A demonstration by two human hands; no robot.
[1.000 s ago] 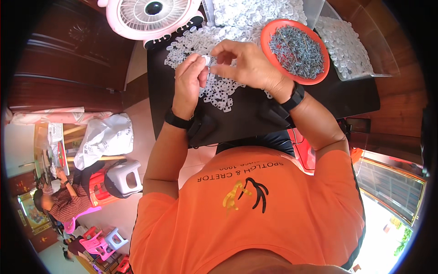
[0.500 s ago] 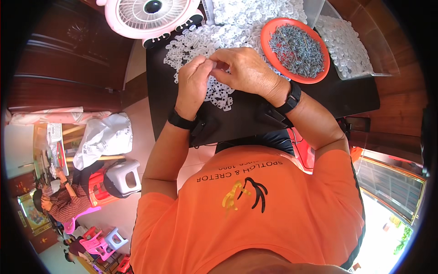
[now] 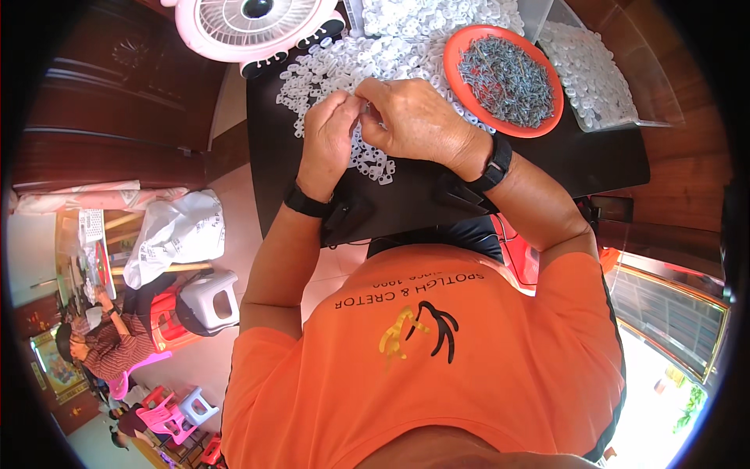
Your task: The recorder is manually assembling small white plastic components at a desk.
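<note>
My left hand (image 3: 330, 141) and my right hand (image 3: 412, 119) meet fingertip to fingertip over the dark table (image 3: 391, 211). Both are pinched closed, and whatever lies between the fingers is hidden. Beneath and beyond them spreads a loose pile of small white plastic clips (image 3: 312, 82) with holes in them. A few clips (image 3: 375, 166) reach toward me just below the hands. To the right of my right hand sits a round orange plate (image 3: 462, 84) heaped with thin grey nails (image 3: 512, 82).
A pink fan (image 3: 254, 59) stands at the far left of the table. Clear bins (image 3: 648, 117) with more white pieces are at the far right. On the floor to the left are a grey stool (image 3: 211, 305) and a white sack (image 3: 176, 234). Another person (image 3: 117, 352) sits farther off.
Both hands stay together over the pile, with the right fingers curled slightly more. The whole view has shifted a little.
</note>
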